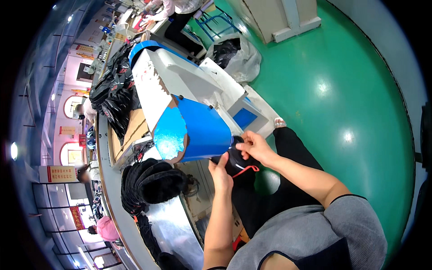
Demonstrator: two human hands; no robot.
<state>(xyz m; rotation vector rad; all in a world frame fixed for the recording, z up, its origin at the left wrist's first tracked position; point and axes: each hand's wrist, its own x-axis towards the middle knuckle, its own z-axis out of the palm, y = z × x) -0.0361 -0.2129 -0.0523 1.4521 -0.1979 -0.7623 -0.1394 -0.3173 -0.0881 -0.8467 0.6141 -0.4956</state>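
Observation:
Below the front of a blue-and-white machine [204, 130], I hold a black piece [235, 165] that looks like a shoe upper, with a red-orange loop sticking out at its near end. My left hand [221, 174] grips its left side, thumb on top. At its upper right, the fingers of my right hand [254, 146] are pinched together on the same piece. The machine's cover partly hides its far end. Left of my hands, a stack of black fuzzy-lined pieces [157, 182] lies on the worktable.
The metal tabletop [175, 229] runs along my left. Farther up is a heap of black glossy pieces [118, 87]. A clear plastic bag [245, 58] with black contents stands on the green floor [333, 103]. Another person [177, 24] works at the far end; more sit across the room.

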